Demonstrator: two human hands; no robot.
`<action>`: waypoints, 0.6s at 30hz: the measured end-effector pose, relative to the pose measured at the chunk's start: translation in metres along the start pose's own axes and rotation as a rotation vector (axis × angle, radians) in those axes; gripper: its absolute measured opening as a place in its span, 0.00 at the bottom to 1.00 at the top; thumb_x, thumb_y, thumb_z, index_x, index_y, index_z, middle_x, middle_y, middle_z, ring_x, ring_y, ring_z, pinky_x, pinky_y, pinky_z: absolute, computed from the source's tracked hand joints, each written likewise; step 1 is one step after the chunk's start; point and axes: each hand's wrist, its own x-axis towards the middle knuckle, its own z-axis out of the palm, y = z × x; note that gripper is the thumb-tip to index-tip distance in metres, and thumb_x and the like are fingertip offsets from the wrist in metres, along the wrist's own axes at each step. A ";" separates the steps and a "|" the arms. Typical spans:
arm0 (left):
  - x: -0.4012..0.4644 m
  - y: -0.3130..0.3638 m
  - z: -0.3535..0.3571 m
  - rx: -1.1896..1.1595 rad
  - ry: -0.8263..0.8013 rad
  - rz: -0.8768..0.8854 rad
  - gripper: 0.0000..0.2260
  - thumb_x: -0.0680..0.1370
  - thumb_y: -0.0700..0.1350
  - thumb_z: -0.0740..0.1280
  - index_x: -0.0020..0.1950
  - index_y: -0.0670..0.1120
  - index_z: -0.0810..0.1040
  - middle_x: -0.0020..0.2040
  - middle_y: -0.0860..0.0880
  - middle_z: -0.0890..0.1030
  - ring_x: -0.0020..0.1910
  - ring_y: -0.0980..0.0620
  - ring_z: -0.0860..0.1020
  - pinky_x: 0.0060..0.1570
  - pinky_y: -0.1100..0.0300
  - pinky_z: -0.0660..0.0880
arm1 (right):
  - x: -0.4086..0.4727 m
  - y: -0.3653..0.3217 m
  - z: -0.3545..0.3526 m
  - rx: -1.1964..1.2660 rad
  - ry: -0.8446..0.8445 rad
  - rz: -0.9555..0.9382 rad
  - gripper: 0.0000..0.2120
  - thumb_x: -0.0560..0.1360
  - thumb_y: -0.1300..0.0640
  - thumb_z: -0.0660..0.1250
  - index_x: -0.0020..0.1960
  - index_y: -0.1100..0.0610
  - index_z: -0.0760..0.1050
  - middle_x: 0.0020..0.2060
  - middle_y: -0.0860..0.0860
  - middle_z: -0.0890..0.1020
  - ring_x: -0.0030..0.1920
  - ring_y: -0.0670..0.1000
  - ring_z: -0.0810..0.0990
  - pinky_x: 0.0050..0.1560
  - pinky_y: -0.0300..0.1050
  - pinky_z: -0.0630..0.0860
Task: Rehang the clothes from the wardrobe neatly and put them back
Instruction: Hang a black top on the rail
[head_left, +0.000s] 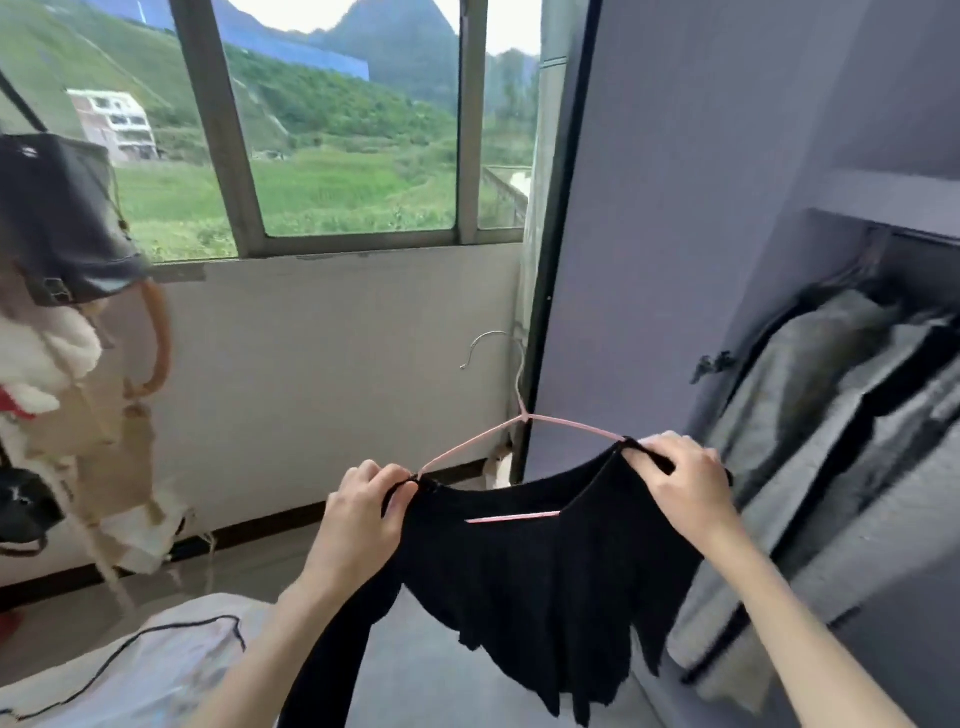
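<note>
Black knit fabric, a top (530, 561), is draped over a pink hanger (524, 415) held out at chest height, at about six o'clock in the view. The left hand (363, 499) is curled shut around the top's shoulder seam at the hanger's left tip, thumb and fingers pinching the cloth. The right hand (685, 478) is closed likewise on the other shoulder at the right tip. The hanger's metal hook stands free above, at twelve o'clock from the hands, and its lower bar shows through the neckline.

The wardrobe (727, 156) is open at three o'clock, with grey and dark garments (831, 405) hanging inside; its rail is not clearly seen.

The step in hand is judged to be the seating of the shoulders on the hanger. It would be done well if both seams were drawn outward evenly until each sits just over its tip, the neckline centred under the hook, and the hem allowed to fall straight. One sleeve hangs lower at seven o'clock, so it should be smoothed before the hook is carried to the wardrobe.
</note>
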 end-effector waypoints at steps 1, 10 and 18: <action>0.004 0.008 0.018 -0.007 -0.024 0.001 0.05 0.78 0.45 0.63 0.49 0.46 0.79 0.40 0.52 0.72 0.46 0.51 0.70 0.50 0.47 0.71 | 0.001 0.015 -0.009 -0.022 -0.042 0.047 0.04 0.73 0.58 0.69 0.43 0.59 0.81 0.38 0.52 0.81 0.45 0.57 0.78 0.53 0.53 0.70; 0.082 0.078 0.149 -0.037 -0.270 0.207 0.08 0.78 0.43 0.64 0.54 0.42 0.79 0.48 0.46 0.74 0.49 0.43 0.73 0.51 0.55 0.69 | 0.012 0.106 -0.092 -0.244 -0.304 0.433 0.21 0.76 0.48 0.64 0.28 0.55 0.63 0.24 0.49 0.67 0.31 0.52 0.70 0.33 0.46 0.61; 0.138 0.131 0.251 -0.100 -0.618 0.487 0.16 0.80 0.44 0.59 0.67 0.48 0.70 0.70 0.47 0.65 0.68 0.47 0.65 0.64 0.59 0.62 | -0.009 0.143 -0.124 -0.308 -0.085 0.804 0.20 0.79 0.50 0.59 0.32 0.55 0.57 0.27 0.48 0.64 0.29 0.48 0.63 0.30 0.43 0.58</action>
